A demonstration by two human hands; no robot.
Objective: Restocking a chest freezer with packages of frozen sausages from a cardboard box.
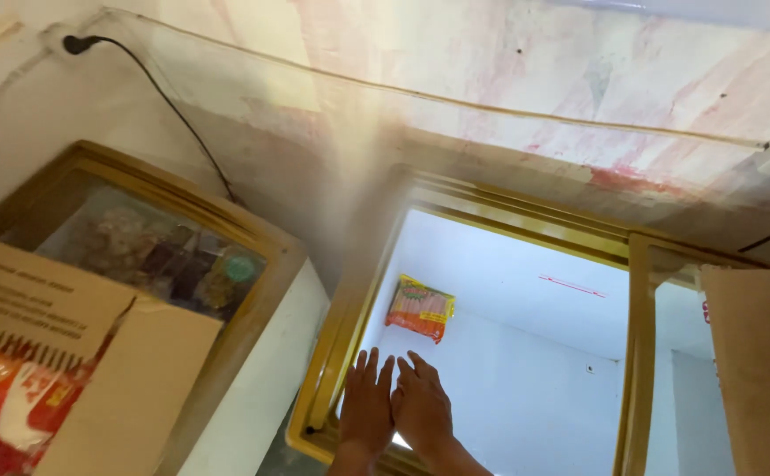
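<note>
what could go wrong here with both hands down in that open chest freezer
The left hand and right hand reach side by side into the open freezer, well short of the orange packet against the far wall, so leaning further in may strain balance. The slid-back glass lid beside the right hand could roll onto an arm. A cardboard box resting on that lid might shift if it moves.

— What shows of the person's body?
— Two bare hands, the left hand (pixel 366 407) and the right hand (pixel 421 407), plus the wrists and a short stretch of forearm.
— Any sleeves, gloves, rings or a watch?
— None visible on the parts in view; both forearms run off the bottom edge.
</note>
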